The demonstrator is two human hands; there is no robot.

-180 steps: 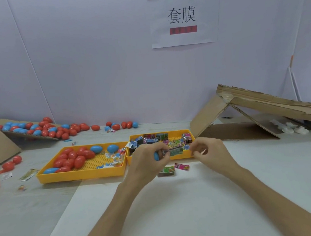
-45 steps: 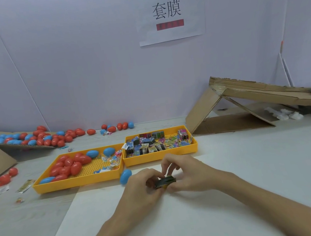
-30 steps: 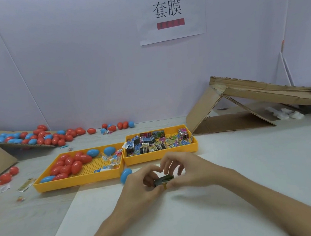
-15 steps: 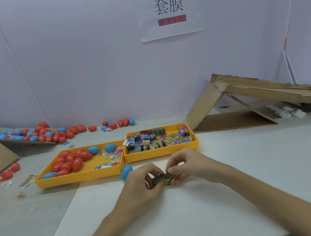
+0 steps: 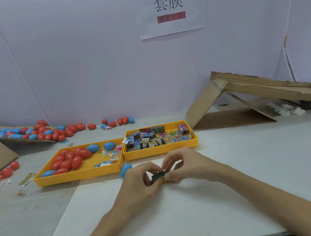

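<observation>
Head camera looks down on both hands meeting low over the tabletop point(image 5: 251, 165), a little in front of the egg tray point(image 5: 76, 177) and the packet tray point(image 5: 160, 152). The left hand point(image 5: 138, 179) and the right hand point(image 5: 189, 165) each pinch one end of a small dark flat packet point(image 5: 159, 175), which has a sliver of yellow at its near edge. The fingers point(image 5: 171, 157) of both hands are curled in on it, so neither hand is free. From where I stand this looks like the fiddly part, working the packet open or into shape. It goes best with light pinches on the very edges, leaving the middle free to flex. Squeezing the flat faces together would probably crease it or keep it from opening. Keeping it low over the tabletop means a slip costs nothing. A blue egg point(image 5: 125, 169) lies just beside the left hand, close to the front of the trays. It will roll easily, so that wrist should avoid nudging it while the fingers work.
</observation>
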